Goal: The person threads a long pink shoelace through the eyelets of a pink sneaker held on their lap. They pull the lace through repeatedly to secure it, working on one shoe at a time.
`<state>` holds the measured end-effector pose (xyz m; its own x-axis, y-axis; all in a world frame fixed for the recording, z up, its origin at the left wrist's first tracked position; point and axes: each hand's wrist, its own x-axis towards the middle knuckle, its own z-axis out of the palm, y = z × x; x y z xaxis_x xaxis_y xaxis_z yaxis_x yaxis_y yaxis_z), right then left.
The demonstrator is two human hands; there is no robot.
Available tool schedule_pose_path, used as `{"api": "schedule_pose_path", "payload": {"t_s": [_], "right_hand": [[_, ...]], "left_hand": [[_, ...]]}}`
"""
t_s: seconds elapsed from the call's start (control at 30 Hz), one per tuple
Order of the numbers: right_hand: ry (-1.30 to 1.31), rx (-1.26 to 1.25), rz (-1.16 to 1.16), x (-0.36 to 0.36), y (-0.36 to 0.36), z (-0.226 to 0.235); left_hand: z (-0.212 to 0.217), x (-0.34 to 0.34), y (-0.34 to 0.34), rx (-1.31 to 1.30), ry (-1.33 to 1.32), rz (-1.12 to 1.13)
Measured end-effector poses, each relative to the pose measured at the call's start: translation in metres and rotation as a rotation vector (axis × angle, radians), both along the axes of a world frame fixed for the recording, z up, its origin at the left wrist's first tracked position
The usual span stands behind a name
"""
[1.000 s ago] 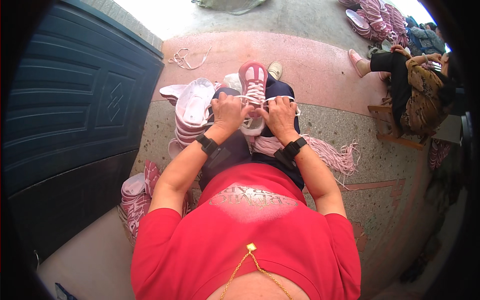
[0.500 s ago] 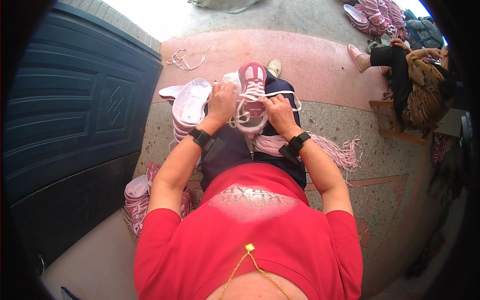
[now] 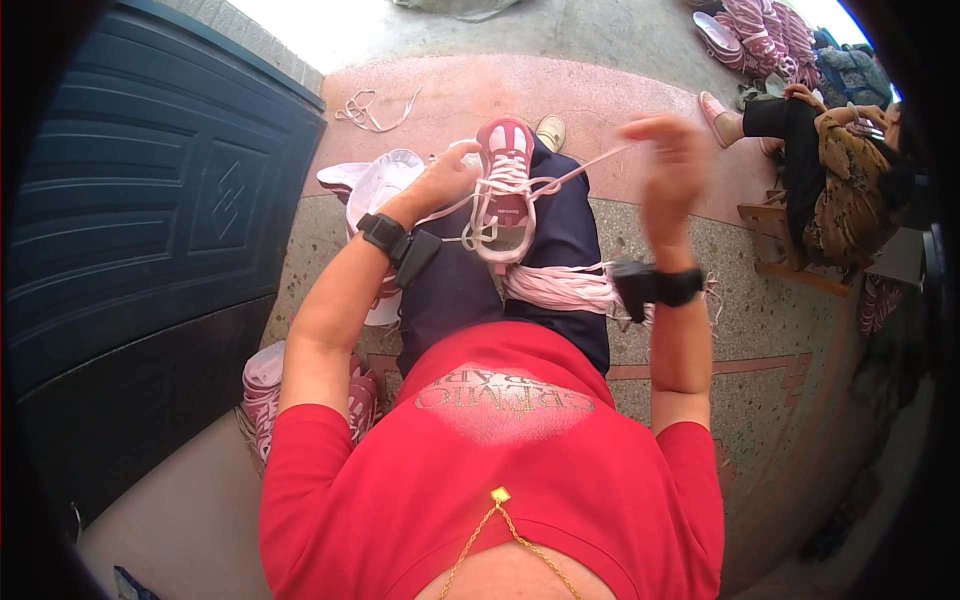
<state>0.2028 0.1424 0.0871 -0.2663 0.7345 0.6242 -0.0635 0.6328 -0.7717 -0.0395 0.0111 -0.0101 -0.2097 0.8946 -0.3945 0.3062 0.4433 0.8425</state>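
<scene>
A pink and white sneaker (image 3: 507,190) rests on my lap, its toe pointing away from me. White shoelace (image 3: 512,172) is threaded through its upper eyelets, with loose loops around the opening. My left hand (image 3: 448,182) is closed against the sneaker's left side, its fingertips partly hidden. Out to the right, my right hand (image 3: 670,175) is raised and blurred, closed on one end of the lace, which stretches taut from the shoe. Across my right thigh lies a bundle of pale pink laces (image 3: 565,288).
Stacked shoes (image 3: 385,185) stand left of my legs, with more shoes (image 3: 265,400) nearer me. A loose lace (image 3: 375,110) lies on the floor ahead. A dark blue door (image 3: 160,170) borders the left. At right, another person (image 3: 840,180) sits on a wooden stool, near a shoe pile (image 3: 765,40).
My right hand has swung up and right from the shoe, drawing the lace out straight. My left hand has shifted slightly up and stays beside the sneaker.
</scene>
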Motion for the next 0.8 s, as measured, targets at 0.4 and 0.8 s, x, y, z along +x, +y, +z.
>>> {"api": "schedule_pose_path", "payload": {"t_s": [0.4,0.8], "right_hand": [[-0.110,-0.592,0.163,-0.005,-0.012,0.029],[-0.988,-0.437,0.275,-0.079,-0.091,-0.141]], "left_hand": [[0.007,0.008,-0.002,-0.063,-0.223,0.173],[0.008,0.005,-0.006,-0.058,-0.255,0.227]]}}
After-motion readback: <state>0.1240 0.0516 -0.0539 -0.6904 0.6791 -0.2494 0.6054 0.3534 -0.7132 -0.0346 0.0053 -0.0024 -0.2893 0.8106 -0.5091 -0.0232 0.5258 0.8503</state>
